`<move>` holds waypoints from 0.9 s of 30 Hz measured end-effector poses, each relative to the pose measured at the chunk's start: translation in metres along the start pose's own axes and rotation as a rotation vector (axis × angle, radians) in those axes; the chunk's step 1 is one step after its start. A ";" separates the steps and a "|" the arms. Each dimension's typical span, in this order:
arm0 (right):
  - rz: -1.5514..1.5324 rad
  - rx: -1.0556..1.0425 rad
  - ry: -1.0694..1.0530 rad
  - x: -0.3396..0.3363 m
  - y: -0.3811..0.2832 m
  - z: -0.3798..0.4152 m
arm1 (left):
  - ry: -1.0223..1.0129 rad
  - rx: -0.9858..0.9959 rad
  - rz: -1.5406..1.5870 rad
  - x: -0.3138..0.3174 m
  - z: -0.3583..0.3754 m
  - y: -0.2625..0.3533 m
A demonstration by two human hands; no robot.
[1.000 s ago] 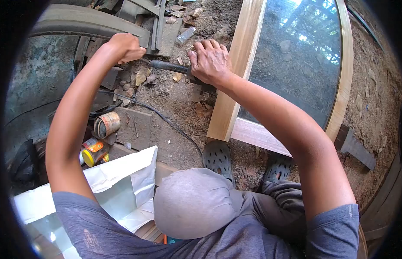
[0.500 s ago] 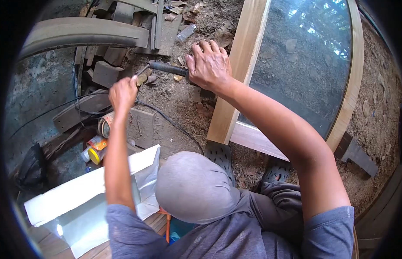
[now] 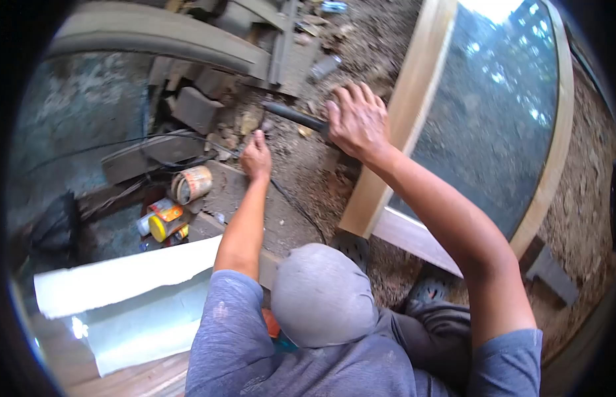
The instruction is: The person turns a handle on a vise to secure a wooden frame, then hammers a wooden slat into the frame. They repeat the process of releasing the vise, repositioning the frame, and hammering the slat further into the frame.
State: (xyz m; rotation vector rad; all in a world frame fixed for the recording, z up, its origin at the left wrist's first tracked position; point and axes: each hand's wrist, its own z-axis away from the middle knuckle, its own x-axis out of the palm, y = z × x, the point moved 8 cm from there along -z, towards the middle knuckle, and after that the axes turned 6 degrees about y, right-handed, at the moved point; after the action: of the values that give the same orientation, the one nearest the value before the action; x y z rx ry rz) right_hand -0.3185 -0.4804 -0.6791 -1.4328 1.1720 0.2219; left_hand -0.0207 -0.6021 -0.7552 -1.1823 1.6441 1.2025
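Note:
My left hand (image 3: 255, 157) is closed, thumb up, around what looks like a thin rod, just below the far end of a dark bar (image 3: 293, 114). Most of the rod is hidden or blurred. My right hand (image 3: 361, 122) is wrapped over the other end of the bar, beside the pale wooden frame (image 3: 414, 86). A glass panel (image 3: 493, 112) sits inside that frame, with reflections on it.
Wood offcuts (image 3: 197, 109) and a curved beam (image 3: 156, 38) lie at the upper left. Near them are a stained cup (image 3: 192, 184), a yellow-lidded jar (image 3: 159, 228) and a black cable (image 3: 298, 208). A white sheet (image 3: 123, 278) lies at the lower left.
The whole view has shifted, with the scene now further right and lower. My left hand has swung from left of the bar's far end to below it. My right hand stays on the bar.

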 end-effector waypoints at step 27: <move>0.062 -0.012 -0.038 0.006 -0.010 -0.006 | -1.037 -0.119 0.809 0.114 -0.134 0.157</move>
State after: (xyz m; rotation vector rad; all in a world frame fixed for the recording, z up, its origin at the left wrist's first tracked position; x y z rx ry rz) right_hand -0.3114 -0.4904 -0.6758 -1.3983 1.1872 0.2984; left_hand -0.2108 -0.7390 -0.7867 0.2068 1.1903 1.9519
